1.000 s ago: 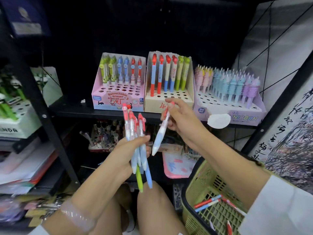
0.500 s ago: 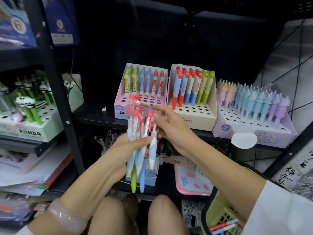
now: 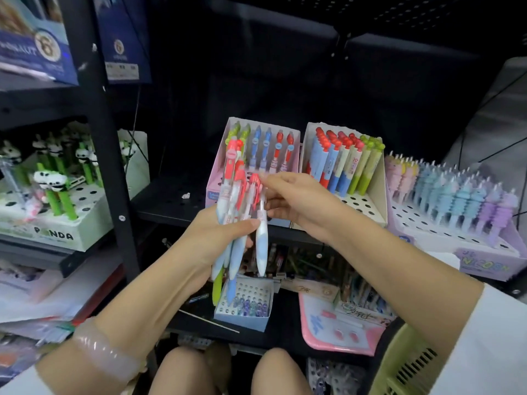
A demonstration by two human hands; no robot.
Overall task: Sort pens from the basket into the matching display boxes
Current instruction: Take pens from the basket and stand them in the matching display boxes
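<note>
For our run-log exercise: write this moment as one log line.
left hand: holds pen bundle | right hand: fingertips on bundle's red tops | pink display box: behind, partly filled

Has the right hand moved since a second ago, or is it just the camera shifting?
Yes. The right hand was apart from the pen bundle, holding one pen; now its fingertips touch the bundle's red tops in the left hand, in front of the pink display box.

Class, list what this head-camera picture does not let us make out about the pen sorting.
- Basket: cut off by the bottom edge; contents unseen.
- Pink display box: front label hidden behind the pen bundle.
- Left hand: palm covers the barrels, so the count is unclear.
- Right hand: fingertips blurred at the clips.
</note>
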